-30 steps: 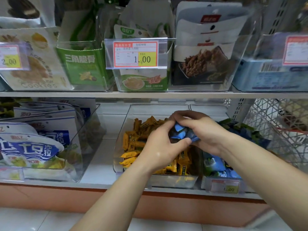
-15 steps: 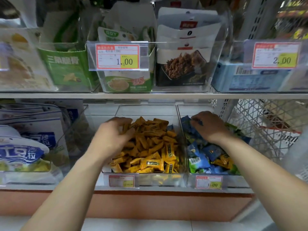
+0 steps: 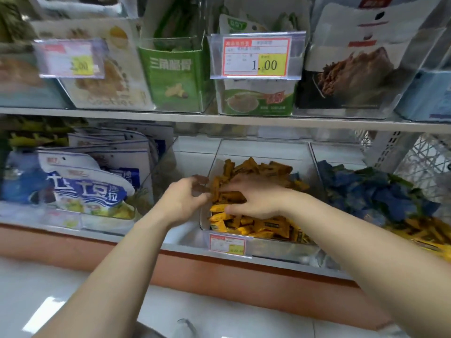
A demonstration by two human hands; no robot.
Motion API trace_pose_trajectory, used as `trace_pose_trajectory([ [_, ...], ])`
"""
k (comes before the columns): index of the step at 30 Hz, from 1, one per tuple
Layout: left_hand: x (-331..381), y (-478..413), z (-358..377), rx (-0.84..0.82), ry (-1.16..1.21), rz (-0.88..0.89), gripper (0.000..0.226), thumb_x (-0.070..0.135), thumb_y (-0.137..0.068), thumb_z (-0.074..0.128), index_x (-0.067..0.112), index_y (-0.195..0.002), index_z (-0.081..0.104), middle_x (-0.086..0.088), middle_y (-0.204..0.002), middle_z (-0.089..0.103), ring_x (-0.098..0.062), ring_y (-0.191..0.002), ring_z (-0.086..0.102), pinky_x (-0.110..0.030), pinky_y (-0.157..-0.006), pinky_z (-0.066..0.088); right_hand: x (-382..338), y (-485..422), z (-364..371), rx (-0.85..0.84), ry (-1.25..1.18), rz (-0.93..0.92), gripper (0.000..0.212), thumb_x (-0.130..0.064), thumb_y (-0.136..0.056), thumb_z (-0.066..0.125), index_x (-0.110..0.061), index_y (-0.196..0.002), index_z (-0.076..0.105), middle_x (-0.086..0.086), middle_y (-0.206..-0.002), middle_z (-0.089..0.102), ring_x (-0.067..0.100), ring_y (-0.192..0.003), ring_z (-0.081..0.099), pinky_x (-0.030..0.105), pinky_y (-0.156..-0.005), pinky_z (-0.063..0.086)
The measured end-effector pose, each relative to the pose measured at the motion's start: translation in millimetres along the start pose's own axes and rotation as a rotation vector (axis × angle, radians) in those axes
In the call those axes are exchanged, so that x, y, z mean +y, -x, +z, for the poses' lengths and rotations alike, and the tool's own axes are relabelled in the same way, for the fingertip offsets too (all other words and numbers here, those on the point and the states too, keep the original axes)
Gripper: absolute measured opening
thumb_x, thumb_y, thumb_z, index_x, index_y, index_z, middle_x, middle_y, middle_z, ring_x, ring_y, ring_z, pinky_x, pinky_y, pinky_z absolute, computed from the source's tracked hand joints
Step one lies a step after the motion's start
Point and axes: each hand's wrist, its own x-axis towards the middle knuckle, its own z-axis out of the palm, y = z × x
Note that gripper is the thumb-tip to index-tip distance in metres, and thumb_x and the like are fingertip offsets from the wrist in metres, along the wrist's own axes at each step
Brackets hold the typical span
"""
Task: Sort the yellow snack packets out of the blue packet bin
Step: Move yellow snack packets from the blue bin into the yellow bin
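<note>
On lower shelf, sorting partly done

Right hand is lying flat, fingers spread, pressing yellow snack packets into yellow bin, prob. to settle them. Left hand is curling at bin's left wall; can't tell if gripping anything. More yellow pkts are lying in blue packet bin.

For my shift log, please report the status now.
Over yellow bin: left hand, right hand; grips unclear. Stray yellow packets lie at blue bin front. Nothing blocks them.
</note>
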Motion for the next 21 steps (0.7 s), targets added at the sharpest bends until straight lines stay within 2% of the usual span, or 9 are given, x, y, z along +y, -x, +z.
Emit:
trace_pose_trajectory([
  [2,-2.4,2.5,0.2,-0.018,0.025,-0.006,0.042,0.033,-0.092,0.067,0.020,-0.132,0.060,0.006,-0.120,0.067,-0.013,-0.111,0.062,-0.026,-0.093,0.047,4.3,-11.6,7.5,-0.031,0.111,0.021,0.060,-0.071,-0.088,0.048,-0.048,-0.143,0.039,-0.002,-0.146,0.043,0.023,-0.129,0.044,0.040,-0.099,0.044],
  [4,-3.8,3.9,0.2,-0.034,0.045,-0.010,0.046,0.034,-0.093,0.066,0.019,-0.135,0.057,0.004,-0.126,0.065,-0.014,-0.114,0.060,-0.031,-0.099,0.048,16.0,-15.9,6.9,0.011,0.106,0.035,0.057,-0.073,-0.086,0.048,-0.050,-0.138,0.043,-0.006,-0.137,0.048,0.020,-0.123,0.047,0.039,-0.093,0.046],
  [6,-4.8,3.8,0.1,-0.043,0.065,-0.011,0.048,0.035,-0.093,0.066,0.019,-0.137,0.056,0.004,-0.129,0.064,-0.013,-0.115,0.059,-0.033,-0.100,0.048,30.5,-15.6,1.2,0.053,0.033,0.051,0.049,-0.069,-0.089,0.050,-0.047,-0.132,0.051,-0.009,-0.130,0.054,0.017,-0.117,0.053,0.035,-0.086,0.047],
  [8,-5.1,2.9,0.0,-0.048,0.077,-0.011,0.047,0.034,-0.093,0.065,0.018,-0.137,0.056,0.004,-0.129,0.064,-0.013,-0.115,0.059,-0.032,-0.099,0.048,44.2,-13.7,-4.7,0.086,0.004,0.075,0.044,-0.063,-0.091,0.052,-0.042,-0.131,0.054,-0.011,-0.132,0.057,0.015,-0.116,0.055,0.033,-0.084,0.046],
  [12,-5.2,1.8,0.7,-0.048,0.089,-0.014,0.046,0.034,-0.093,0.065,0.018,-0.135,0.056,0.003,-0.127,0.064,-0.013,-0.113,0.059,-0.026,-0.092,0.045,64.0,-11.2,-14.3,0.160,0.175,0.210,0.045,-0.058,-0.094,0.051,-0.034,-0.132,0.056,-0.001,-0.122,0.061,0.025,-0.111,0.058,0.039,-0.085,0.048],
  [15,-4.8,2.2,1.0,-0.047,0.097,-0.013,0.046,0.034,-0.094,0.065,0.018,-0.136,0.056,0.003,-0.127,0.064,-0.013,-0.113,0.058,-0.024,-0.092,0.044,64.2,-11.3,-21.2,0.288,0.188,0.366,0.042,-0.046,-0.094,0.055,-0.029,-0.133,0.055,0.004,-0.128,0.058,0.028,-0.116,0.055,0.042,-0.090,0.047],
  [18,-4.4,2.9,1.3,-0.048,0.113,-0.020,0.047,0.034,-0.094,0.064,0.018,-0.137,0.055,0.003,-0.129,0.063,-0.014,-0.115,0.058,-0.025,-0.094,0.044,44.9,-15.6,-19.7,0.496,-0.009,0.199,0.021,-0.035,-0.096,0.055,-0.030,-0.115,0.063,-0.003,-0.114,0.062,0.016,-0.102,0.058,0.034,-0.080,0.047],
  [20,-4.3,3.3,1.4,-0.047,0.119,-0.025,0.047,0.034,-0.094,0.064,0.017,-0.137,0.055,0.003,-0.129,0.063,-0.014,-0.115,0.058,-0.025,-0.093,0.044,26.5,-18.7,-12.4,0.359,-0.133,0.059,0.014,-0.034,-0.096,0.055,-0.035,-0.107,0.064,-0.011,-0.107,0.063,0.010,-0.095,0.059,0.029,-0.075,0.047],
  [21,-4.1,3.6,1.6,-0.045,0.119,-0.026,0.047,0.034,-0.094,0.064,0.017,-0.137,0.055,0.003,-0.128,0.063,-0.014,-0.113,0.058,-0.024,-0.092,0.044,21.0,-21.0,-6.7,0.247,-0.114,0.043,0.017,-0.037,-0.096,0.055,-0.036,-0.110,0.064,-0.012,-0.109,0.062,0.011,-0.097,0.060,0.029,-0.075,0.048],
])
